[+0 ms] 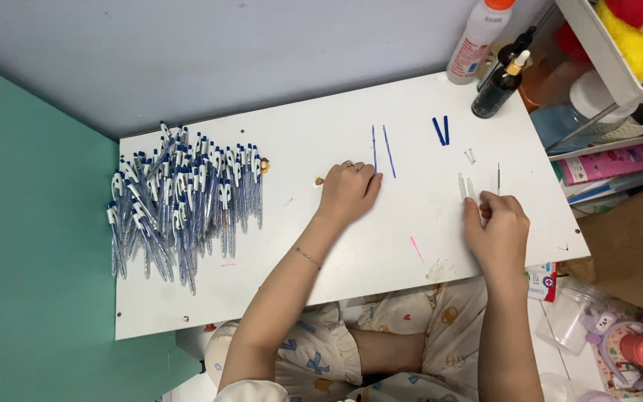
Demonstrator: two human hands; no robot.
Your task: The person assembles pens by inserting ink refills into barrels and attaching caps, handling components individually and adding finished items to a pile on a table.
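White table (pixel 277 298) held a big pile of finished pens (pixel 184 201) at its left; only a few loose parts remained. Left hand (pixel 347 192) lay curled, holding nothing, touching two blue refills (pixel 381 149). Right hand (pixel 496 231) pinched, probably, a clear barrel (pixel 466 186). Two blue caps (pixel 440 130) and a thin pin (pixel 498 179) lay near.

white table (pixel 262 298), blue-and-white pens (pixel 180 201), teal wall (pixel 31 223), pink mark (pixel 416 248)
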